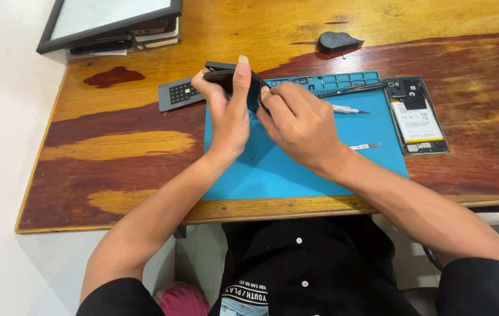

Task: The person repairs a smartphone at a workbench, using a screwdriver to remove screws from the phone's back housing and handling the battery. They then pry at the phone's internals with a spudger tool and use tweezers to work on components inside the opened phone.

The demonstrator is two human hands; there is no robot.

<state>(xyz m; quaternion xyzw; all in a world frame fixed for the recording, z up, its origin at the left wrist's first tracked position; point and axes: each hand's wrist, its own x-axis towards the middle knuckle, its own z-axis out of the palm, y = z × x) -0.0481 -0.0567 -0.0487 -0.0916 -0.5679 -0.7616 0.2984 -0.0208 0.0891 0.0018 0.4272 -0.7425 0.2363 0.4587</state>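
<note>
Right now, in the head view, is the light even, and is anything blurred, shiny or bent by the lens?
Head view: the light is soft and even, the hands throwing only a faint shadow on the blue mat; mild glare lies on the varnished wooden table; the black phone part in the hands looks sharp; the table's edges bow slightly towards the frame borders.

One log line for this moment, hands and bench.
left hand: holds black phone part | right hand: works its edge | blue mat: screwdriver | opened phone: right of mat
</note>
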